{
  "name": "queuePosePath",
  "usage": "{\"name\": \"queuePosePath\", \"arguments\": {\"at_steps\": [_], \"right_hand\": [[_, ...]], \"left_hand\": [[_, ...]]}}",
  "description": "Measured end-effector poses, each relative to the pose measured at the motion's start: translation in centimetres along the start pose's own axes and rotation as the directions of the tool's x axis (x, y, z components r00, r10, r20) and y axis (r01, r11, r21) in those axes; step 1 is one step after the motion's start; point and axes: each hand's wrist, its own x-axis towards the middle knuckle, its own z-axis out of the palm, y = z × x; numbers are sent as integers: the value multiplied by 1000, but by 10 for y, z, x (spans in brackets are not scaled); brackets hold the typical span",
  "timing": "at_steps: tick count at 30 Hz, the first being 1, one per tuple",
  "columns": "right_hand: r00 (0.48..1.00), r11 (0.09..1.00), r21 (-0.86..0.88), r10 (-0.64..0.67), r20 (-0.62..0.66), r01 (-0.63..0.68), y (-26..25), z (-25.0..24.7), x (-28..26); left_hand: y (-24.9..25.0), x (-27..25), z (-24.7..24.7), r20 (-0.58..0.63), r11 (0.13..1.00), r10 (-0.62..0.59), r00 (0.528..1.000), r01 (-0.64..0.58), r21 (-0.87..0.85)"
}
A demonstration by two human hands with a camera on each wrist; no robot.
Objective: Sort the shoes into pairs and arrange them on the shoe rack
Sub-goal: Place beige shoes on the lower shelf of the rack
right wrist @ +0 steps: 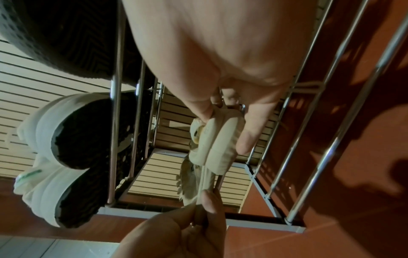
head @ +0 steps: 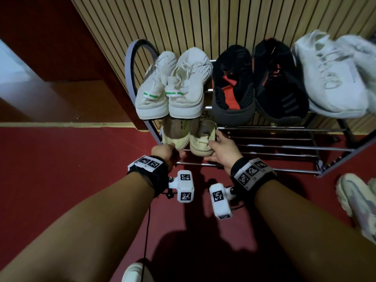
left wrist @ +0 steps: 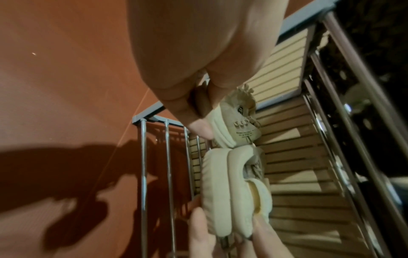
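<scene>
Two cream shoes stand side by side at the left end of the shoe rack's lower shelf [head: 284, 147]. My left hand [head: 168, 152] pinches the heel of the left cream shoe [head: 176, 135]. My right hand [head: 221, 149] grips the heel of the right cream shoe [head: 201, 140], fingers curled over its collar. In the left wrist view my left hand [left wrist: 203, 106] holds its shoe's heel [left wrist: 234, 125], with the other shoe [left wrist: 229, 183] just beside it. In the right wrist view my right hand [right wrist: 223, 122] wraps the cream heel [right wrist: 220, 141].
The top shelf carries a white pair with green tags [head: 173, 86], a black-and-red pair [head: 258, 82] and a white pair [head: 333, 74]. Pale sneakers [head: 356, 202] lie on the red floor at right. A slatted wooden wall [head: 203, 21] stands behind the rack.
</scene>
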Motion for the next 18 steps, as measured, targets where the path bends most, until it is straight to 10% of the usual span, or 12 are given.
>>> {"name": "queuePosePath", "arguments": {"at_steps": [7,18], "right_hand": [[1000,1000,-8,-5,26,6,3,9,8],[999,999,3,-45,19,44,5,12,8]], "left_hand": [[6,2,-5,-146,971,-77,986,41,-235],[9,2,-11,-35,978,-70,997,62,-197]]}}
